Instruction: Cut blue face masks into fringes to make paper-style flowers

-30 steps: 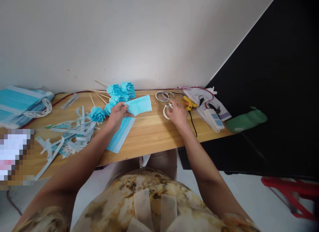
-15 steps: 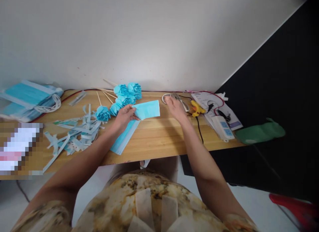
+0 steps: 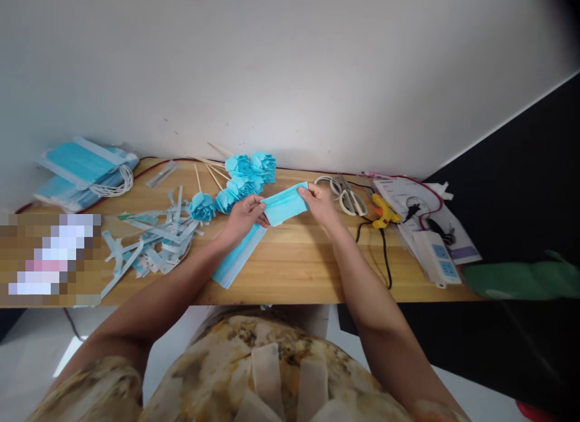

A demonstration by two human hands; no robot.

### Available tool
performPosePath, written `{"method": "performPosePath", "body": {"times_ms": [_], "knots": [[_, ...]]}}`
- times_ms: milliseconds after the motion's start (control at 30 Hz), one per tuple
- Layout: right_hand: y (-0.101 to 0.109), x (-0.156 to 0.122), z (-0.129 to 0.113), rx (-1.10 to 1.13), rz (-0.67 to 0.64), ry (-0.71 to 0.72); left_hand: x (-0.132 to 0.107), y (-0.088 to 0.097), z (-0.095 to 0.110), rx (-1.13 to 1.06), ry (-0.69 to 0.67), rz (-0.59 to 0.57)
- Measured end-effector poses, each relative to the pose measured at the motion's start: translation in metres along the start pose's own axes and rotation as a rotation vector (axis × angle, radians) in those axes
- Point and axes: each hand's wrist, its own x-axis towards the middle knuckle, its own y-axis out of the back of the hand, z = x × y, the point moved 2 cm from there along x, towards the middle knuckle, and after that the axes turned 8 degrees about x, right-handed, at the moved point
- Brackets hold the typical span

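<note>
- Pinching the blue sheet (image 3: 286, 205) at both ends, your left hand (image 3: 246, 216) and right hand (image 3: 319, 204) apparently hold it taut.
- Scissors (image 3: 341, 187) lie near, likely for easy reach.

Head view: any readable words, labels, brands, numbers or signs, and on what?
None legible.
Printed paper: print too small and blurred to read.
Power strip: any markings too small to read.
Pixelated patch, far left: nothing readable.
Held blue sheet: no print visible.
</note>
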Motion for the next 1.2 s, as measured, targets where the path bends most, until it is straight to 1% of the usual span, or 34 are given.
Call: {"method": "performPosePath", "body": {"times_ms": [67, 133, 233, 300, 367, 433, 533, 600, 733, 867, 900, 967, 1067, 1100, 1133, 1200], "knots": [[0.0, -0.002, 0.008, -0.039, 0.068, 0.005, 0.002, 0.003, -0.002, 0.011, -0.004, 0.013], [0.002, -0.006, 0.017, -0.054, 0.161, -0.015, 0.003, 0.006, -0.003, 0.014, -0.036, 0.035], [0.004, -0.007, 0.031, 0.017, 0.264, -0.075, 0.003, 0.008, -0.005, 0.02, -0.062, 0.039], [0.005, -0.006, 0.039, 0.088, 0.276, -0.111, 0.003, 0.007, -0.007, 0.036, -0.057, 0.028], [0.004, -0.004, 0.043, 0.095, 0.252, -0.128, 0.003, 0.005, -0.008, 0.064, -0.049, 0.025], [0.005, -0.002, 0.046, -0.022, 0.233, -0.125, 0.002, 0.004, -0.009, 0.099, -0.044, 0.019], [0.005, -0.001, 0.045, -0.324, 0.209, -0.083, 0.002, 0.003, -0.008, 0.148, -0.071, -0.003], [0.006, -0.001, 0.042, -0.461, 0.198, -0.052, 0.002, 0.004, -0.007, 0.165, -0.101, -0.01], [0.009, 0.0, 0.038, -0.515, 0.195, -0.039, 0.002, 0.005, -0.005, 0.202, -0.127, 0.006], [0.012, 0.0, 0.032, -0.431, 0.223, 0.0, 0.002, 0.005, -0.003, 0.258, -0.117, 0.02], [0.012, -0.001, 0.031, -0.365, 0.231, 0.014, 0.001, 0.004, -0.002, 0.266, -0.117, 0.014], [0.014, -0.002, 0.028, -0.167, 0.221, 0.026, 0.0, 0.003, 0.0, 0.275, -0.133, -0.009], [0.016, -0.004, 0.027, 0.132, 0.097, -0.007, -0.003, 0.001, 0.005, 0.276, -0.157, -0.036], [0.016, -0.005, 0.028, 0.168, 0.054, -0.028, -0.004, 0.0, 0.007, 0.275, -0.157, -0.042], [0.016, -0.005, 0.029, 0.158, 0.028, -0.05, -0.005, 0.0, 0.008, 0.273, -0.155, -0.049], [0.017, -0.004, 0.033, 0.011, 0.045, -0.086, -0.007, -0.002, 0.01, 0.263, -0.156, -0.075]]}}
